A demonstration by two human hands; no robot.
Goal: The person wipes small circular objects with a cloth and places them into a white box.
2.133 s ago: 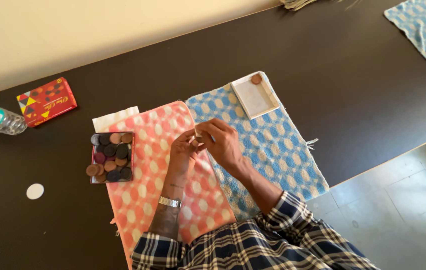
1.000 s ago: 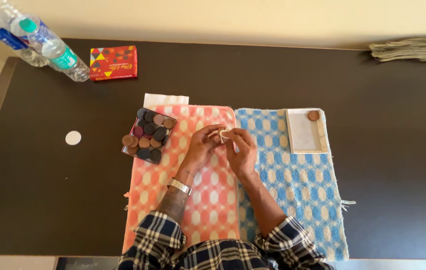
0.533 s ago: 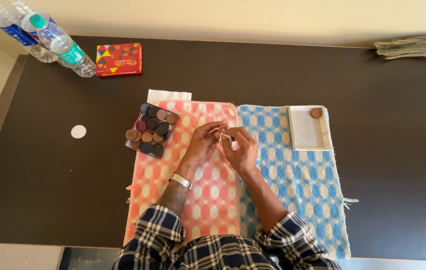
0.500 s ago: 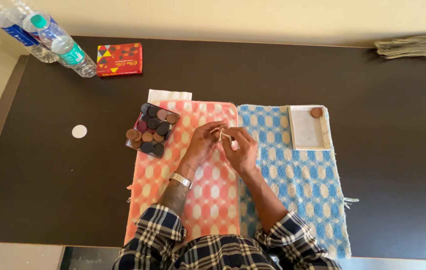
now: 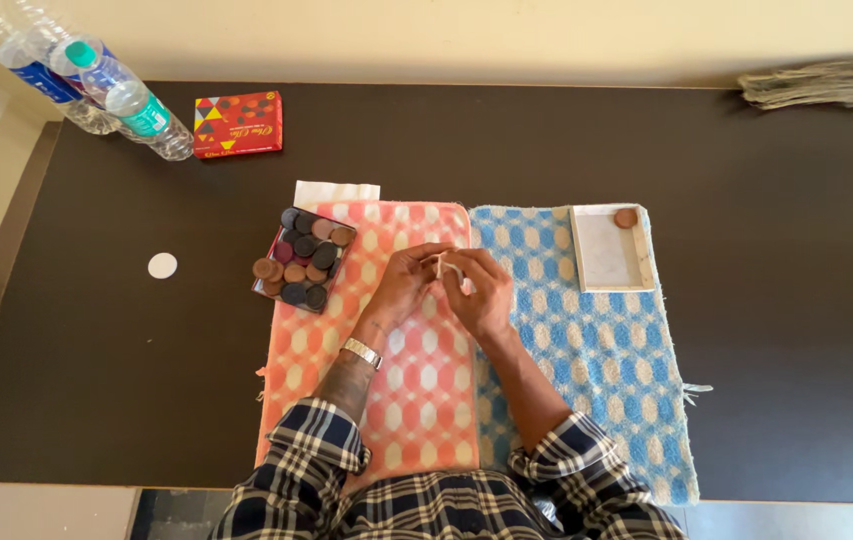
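Little has shifted: left hand (image 5: 405, 285) and right hand (image 5: 482, 292) still pinch a small pale piece (image 5: 444, 266).

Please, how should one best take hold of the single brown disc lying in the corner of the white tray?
The brown disc lies flat in the far right corner of the white tray, close to two rims. Probably best come from straight above and pinch its round edge on the two open sides, toward the tray's middle, since the rims block the others.

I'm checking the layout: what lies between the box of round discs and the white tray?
In the head view, both hands lie between the box of discs and white tray: left hand, right hand, pinching a small pale piece.
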